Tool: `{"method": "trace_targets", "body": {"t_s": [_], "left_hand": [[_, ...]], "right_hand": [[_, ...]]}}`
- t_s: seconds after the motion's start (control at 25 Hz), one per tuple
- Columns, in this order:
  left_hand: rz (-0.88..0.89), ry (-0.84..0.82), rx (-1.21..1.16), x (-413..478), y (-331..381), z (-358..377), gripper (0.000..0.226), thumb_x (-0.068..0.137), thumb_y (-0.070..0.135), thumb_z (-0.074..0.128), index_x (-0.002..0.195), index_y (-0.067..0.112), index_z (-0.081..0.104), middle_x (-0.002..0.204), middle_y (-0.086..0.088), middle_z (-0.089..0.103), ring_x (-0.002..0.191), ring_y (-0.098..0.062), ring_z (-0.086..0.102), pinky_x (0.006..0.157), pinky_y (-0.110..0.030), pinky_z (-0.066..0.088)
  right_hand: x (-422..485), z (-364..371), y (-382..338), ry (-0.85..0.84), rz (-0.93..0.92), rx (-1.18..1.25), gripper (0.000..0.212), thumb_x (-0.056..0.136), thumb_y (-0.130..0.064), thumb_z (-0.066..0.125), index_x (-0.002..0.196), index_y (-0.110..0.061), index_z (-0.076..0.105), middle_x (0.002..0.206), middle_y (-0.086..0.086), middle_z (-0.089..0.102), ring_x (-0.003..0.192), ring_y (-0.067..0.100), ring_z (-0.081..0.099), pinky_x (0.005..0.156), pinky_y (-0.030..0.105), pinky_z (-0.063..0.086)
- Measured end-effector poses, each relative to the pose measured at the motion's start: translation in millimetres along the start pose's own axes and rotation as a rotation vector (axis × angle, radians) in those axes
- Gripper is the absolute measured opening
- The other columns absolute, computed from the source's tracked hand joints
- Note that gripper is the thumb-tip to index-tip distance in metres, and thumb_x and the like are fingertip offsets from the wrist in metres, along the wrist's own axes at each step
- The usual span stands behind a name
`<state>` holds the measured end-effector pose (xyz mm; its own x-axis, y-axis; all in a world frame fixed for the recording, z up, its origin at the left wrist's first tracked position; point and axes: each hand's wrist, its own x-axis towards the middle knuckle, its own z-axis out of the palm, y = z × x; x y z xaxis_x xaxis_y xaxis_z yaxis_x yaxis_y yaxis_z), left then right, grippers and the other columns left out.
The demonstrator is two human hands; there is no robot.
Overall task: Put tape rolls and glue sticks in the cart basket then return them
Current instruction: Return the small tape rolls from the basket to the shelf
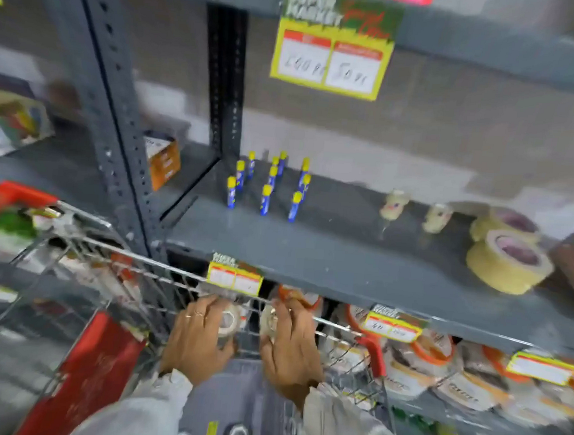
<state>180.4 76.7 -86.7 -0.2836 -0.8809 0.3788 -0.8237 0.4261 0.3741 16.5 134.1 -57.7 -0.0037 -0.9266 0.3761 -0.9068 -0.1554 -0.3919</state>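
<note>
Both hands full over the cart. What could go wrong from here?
1. Each hand holds a clear tape roll: left hand on the left tape roll, right hand on the right tape roll. Both sit right at the wire cart basket rim, so a roll might catch on it and drop.
2. The glue sticks stand upright and close together on the shelf; reaching past them may topple several.
</note>
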Motion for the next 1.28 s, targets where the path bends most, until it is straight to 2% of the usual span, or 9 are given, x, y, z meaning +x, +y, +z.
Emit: {"method": "trace_targets", "body": {"t_s": [0.08,0.2,0.32,0.48,0.64,0.8,0.92,1.12,1.28], "left_hand": [[0.039,0.075,-0.067,37.4,26.7,-7.1,0.051,0.06,0.04,0.049,0.104,0.015,0.052,0.102,-0.015,0.063,0.092,-0.034,0.061,0.083,-0.037,0.045],[0.095,0.092,-0.156,85.6,83.8,-6.5,0.05,0.063,0.039,0.049,0.107,0.016,0.057,0.102,-0.014,0.065,0.093,-0.031,0.061,0.082,-0.036,0.05],[0.154,-0.008,-0.195,121.5,134.1,9.4,0.057,0.067,0.035,0.055,0.12,0.016,0.054,0.111,-0.011,0.064,0.099,-0.033,0.062,0.085,-0.039,0.05],[0.039,-0.166,-0.342,175.2,185.9,42.1,0.072,0.073,0.029,0.071,0.135,0.018,0.035,0.117,-0.011,0.064,0.108,-0.033,0.058,0.087,-0.038,0.048],[-0.027,-0.264,-0.411,225.1,227.1,83.5,0.088,0.073,0.032,0.07,0.142,0.021,0.018,0.111,-0.011,0.068,0.108,-0.033,0.059,0.089,-0.039,0.049],[0.082,-0.254,-0.143,239.8,246.6,114.0,0.087,0.081,0.03,0.06,0.146,0.021,0.004,0.11,-0.015,0.065,0.101,-0.034,0.06,0.089,-0.038,0.047],[0.084,-0.269,-0.101,242.5,251.9,127.6,0.087,0.084,0.027,0.056,0.147,0.019,-0.002,0.116,-0.017,0.059,0.106,-0.033,0.056,0.095,-0.04,0.042],[0.013,-0.273,-0.285,240.7,242.3,146.1,0.089,0.083,0.015,0.055,0.146,0.022,-0.007,0.119,-0.008,0.058,0.113,-0.026,0.052,0.1,-0.034,0.039],[-0.054,-0.345,-0.485,241.4,228.9,146.4,0.102,0.075,0.012,0.066,0.146,0.029,-0.006,0.123,0.0,0.059,0.119,-0.02,0.051,0.104,-0.031,0.038]], "right_hand": [[24.0,-30.3,13.7,0.135,0.056,0.054,0.047,0.077,-0.026,0.045,0.122,-0.01,0.042,0.118,0.014,0.046,0.097,0.029,0.046,0.089,0.04,0.04],[51.4,-62.2,48.4,0.289,0.152,0.044,0.045,0.077,-0.025,0.04,0.119,-0.008,0.039,0.118,0.014,0.041,0.101,0.029,0.038,0.09,0.035,0.031],[71.1,-87.0,93.3,0.345,0.302,0.046,0.051,0.079,-0.029,0.036,0.122,-0.002,0.044,0.119,0.022,0.049,0.107,0.03,0.038,0.096,0.035,0.03],[83.9,-118.8,147.2,0.393,0.376,0.044,0.051,0.08,-0.034,0.035,0.12,-0.004,0.045,0.118,0.017,0.049,0.109,0.029,0.042,0.096,0.041,0.037],[93.3,-134.3,195.5,0.324,0.404,-0.032,0.047,0.081,-0.037,0.035,0.117,-0.007,0.046,0.112,0.016,0.053,0.099,0.03,0.045,0.088,0.042,0.041],[109.4,-133.5,226.2,0.214,0.38,-0.023,0.047,0.08,-0.04,0.041,0.114,-0.008,0.048,0.11,0.013,0.053,0.1,0.029,0.048,0.086,0.037,0.043],[123.8,-127.9,239.8,0.19,0.378,0.136,0.048,0.077,-0.02,0.062,0.118,-0.004,0.045,0.114,0.014,0.048,0.102,0.029,0.049,0.083,0.033,0.046],[133.9,-111.3,248.8,0.15,0.437,0.308,0.068,0.078,-0.019,0.069,0.134,-0.003,0.034,0.128,0.014,0.044,0.116,0.027,0.047,0.094,0.031,0.041],[135.6,-106.1,248.4,0.165,0.414,0.285,0.071,0.075,-0.012,0.07,0.134,-0.001,0.034,0.124,0.018,0.048,0.114,0.031,0.047,0.089,0.026,0.036]]}}
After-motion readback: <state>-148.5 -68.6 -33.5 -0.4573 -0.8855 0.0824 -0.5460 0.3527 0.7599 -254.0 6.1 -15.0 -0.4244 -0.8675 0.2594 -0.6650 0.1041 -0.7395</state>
